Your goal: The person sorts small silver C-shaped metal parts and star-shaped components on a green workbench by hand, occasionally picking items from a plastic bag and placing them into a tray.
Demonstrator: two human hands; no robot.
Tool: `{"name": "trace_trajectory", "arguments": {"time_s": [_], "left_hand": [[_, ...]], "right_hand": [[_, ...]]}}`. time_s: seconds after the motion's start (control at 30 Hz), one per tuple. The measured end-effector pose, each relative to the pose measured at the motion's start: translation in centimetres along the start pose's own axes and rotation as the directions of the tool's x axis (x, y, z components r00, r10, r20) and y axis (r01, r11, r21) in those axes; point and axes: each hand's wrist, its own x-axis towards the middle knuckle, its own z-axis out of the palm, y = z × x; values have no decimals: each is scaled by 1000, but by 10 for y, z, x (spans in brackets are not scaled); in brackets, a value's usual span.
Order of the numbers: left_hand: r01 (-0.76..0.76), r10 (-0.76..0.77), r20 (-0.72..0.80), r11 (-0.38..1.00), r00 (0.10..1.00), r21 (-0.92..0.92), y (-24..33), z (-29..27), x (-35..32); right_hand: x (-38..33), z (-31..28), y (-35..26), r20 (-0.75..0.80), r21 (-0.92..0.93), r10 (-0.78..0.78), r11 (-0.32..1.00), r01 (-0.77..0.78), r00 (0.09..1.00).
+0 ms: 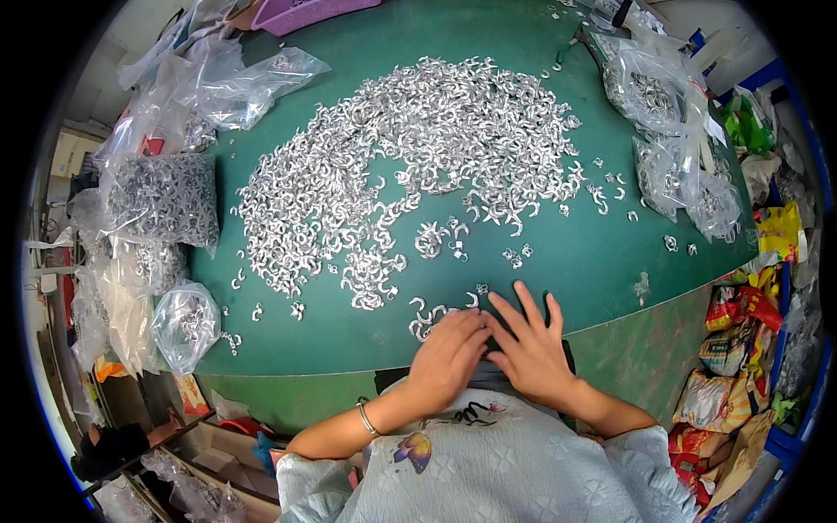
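Head view, left to right: clear plastic bags (185, 324) stuffed with small silver metal clips (418, 157) crowd the left edge of the green table (593, 253), one large bag (161, 199) packed full. A broad heap of the same loose clips curves across the middle of the table, thinning to strays nearer me. At the near edge, my left hand (449, 356), a thin bracelet (367, 419) on its wrist, lies knuckles up with fingers curled over a small cluster of clips (425, 320); whether it pinches one I cannot tell. Touching it, my right hand (532, 349) rests palm down on the table, fingers spread and pointing toward the heap, holding nothing I can see. More clear bags of clips (663, 96) sit at the far right, and colourful packets (741, 349) hang beyond the table's right edge.
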Motion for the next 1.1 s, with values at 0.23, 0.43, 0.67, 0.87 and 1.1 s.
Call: {"name": "trace_trajectory", "arguments": {"time_s": [0.23,0.43,0.67,0.87,1.1], "left_hand": [[-44,34,97,993,995,111,-1,0,4],[47,-50,30,994,998,95,-6,-7,-1],[55,-85,104,964,991,262,0,-11,12],[90,-106,78,977,991,193,-6,-12,7],[125,-137,49,974,989,191,-1,-14,9]], "right_hand": [[50,-25,24,-133,-79,-161,985,152,978],[40,-22,44,-51,-14,-174,985,173,983],[-7,-43,84,-239,-55,-46,998,34,970],[26,-59,105,-429,-41,27,998,-50,903],[14,-49,84,-266,-187,31,979,-83,964]]}}
